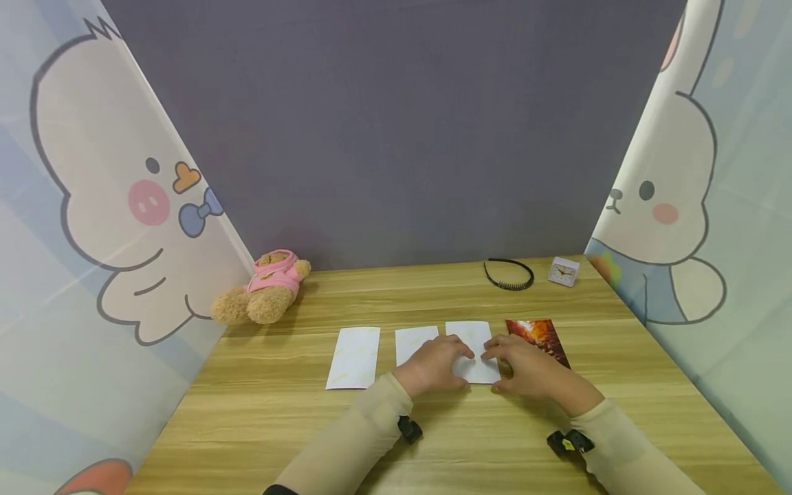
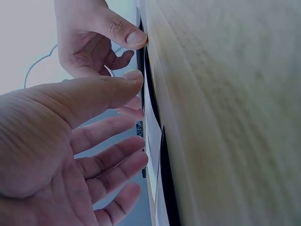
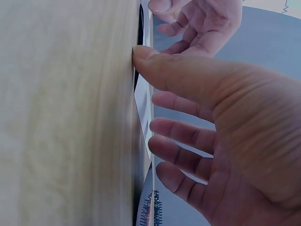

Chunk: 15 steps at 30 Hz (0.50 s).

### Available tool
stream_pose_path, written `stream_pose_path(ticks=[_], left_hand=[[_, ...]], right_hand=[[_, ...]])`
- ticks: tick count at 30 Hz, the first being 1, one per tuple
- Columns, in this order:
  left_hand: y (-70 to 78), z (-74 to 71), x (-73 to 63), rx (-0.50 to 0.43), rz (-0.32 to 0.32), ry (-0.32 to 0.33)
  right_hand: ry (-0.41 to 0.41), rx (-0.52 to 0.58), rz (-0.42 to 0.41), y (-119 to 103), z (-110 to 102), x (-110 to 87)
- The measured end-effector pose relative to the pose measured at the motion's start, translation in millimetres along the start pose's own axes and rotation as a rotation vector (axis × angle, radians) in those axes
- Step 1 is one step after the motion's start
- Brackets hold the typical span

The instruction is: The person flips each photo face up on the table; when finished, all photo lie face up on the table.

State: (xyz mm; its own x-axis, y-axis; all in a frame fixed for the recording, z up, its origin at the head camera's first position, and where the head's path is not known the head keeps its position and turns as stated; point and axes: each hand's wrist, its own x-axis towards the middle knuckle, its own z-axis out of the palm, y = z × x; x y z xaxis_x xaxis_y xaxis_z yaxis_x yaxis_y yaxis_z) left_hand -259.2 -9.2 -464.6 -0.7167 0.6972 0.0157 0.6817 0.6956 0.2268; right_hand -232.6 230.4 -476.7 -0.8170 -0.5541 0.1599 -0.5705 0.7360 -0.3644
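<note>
Three white paper cards lie in a row on the wooden table: the left card (image 1: 354, 357), the middle card (image 1: 411, 339) and the right card (image 1: 468, 331). Over the right card both hands face each other. My left hand (image 1: 433, 364) is at its left side, partly hiding the middle card, with thumb (image 2: 110, 94) and fingers loosely bent and apart. At the card's right side is my right hand (image 1: 533, 368), its thumb (image 3: 160, 66) by the near edge and its fingers spread. A red and orange picture card (image 1: 540, 334) lies partly hidden behind the right hand.
A teddy bear in a pink hoodie (image 1: 272, 282) lies at the back left. Toward the back right are a black toothed headband (image 1: 518, 284) and a small white clock (image 1: 564, 271). A grey panel (image 1: 396, 137) stands behind the table, with cartoon-printed sheets at both sides.
</note>
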Motion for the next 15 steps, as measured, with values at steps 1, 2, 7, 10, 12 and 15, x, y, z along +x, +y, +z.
stream_pose_path(ticks=[1,2,7,10,12,15], left_hand=[[0.4,0.0,0.1,0.004,0.0,-0.004],[0.8,0.0,0.2,0.006,-0.002,-0.008],[0.9,0.0,0.3,0.011,-0.014,-0.022],[-0.1,1.1,0.9,0.004,-0.012,-0.024],[-0.9,2.5,1.4,0.001,-0.008,-0.025],[-1.5,3.2,2.1,0.001,-0.001,-0.026]], right_hand=[[-0.002,0.004,-0.003,-0.2,-0.1,0.1],[-0.004,0.006,-0.005,-0.2,-0.1,0.2],[-0.016,0.009,-0.016,0.1,-0.3,0.4],[-0.014,0.007,-0.019,0.3,-0.4,0.2],[-0.013,0.008,-0.016,0.4,-0.4,0.0],[-0.012,0.011,-0.017,1.1,-0.3,0.0]])
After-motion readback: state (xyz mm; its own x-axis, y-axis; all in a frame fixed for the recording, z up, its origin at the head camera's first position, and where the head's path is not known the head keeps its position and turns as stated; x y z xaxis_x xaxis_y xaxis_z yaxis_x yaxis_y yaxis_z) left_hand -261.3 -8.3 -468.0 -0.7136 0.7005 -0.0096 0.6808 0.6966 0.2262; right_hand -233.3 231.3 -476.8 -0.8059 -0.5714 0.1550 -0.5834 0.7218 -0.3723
